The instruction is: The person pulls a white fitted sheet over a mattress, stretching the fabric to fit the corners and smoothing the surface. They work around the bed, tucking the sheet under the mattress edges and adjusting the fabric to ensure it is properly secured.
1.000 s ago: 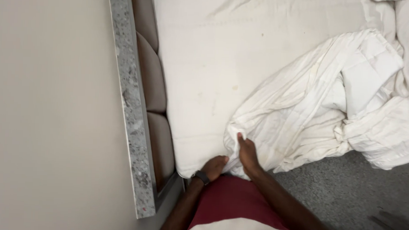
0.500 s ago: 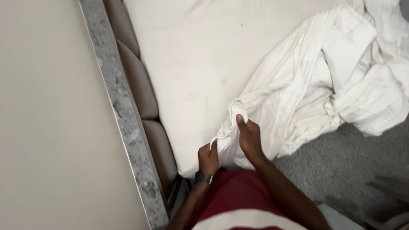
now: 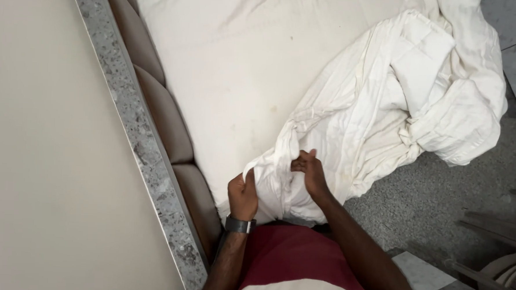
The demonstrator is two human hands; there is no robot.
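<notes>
Bare mattress (image 3: 238,74) fills most of the view, with the padded headboard (image 3: 166,129) along its side. The rumpled white sheet (image 3: 387,104) spills off the bed edge toward the floor (image 3: 441,199). Left hand (image 3: 243,195) and right hand (image 3: 309,170) both pinch its near corner, bunching it up for grip.

My arms are bare from the elbow down to the fingers, with no sleeves reaching into sight. On my left wrist I wear a watch (image 3: 240,225) with a dark band, snug against the joint (its face is turned away, so I can't tell its shape). My left hand (image 3: 243,195) and right hand (image 3: 310,171) carry no rings or gloves that I can make out. My shirt (image 3: 299,265) is deep red, crossed low down by one broad pale stripe.
</notes>
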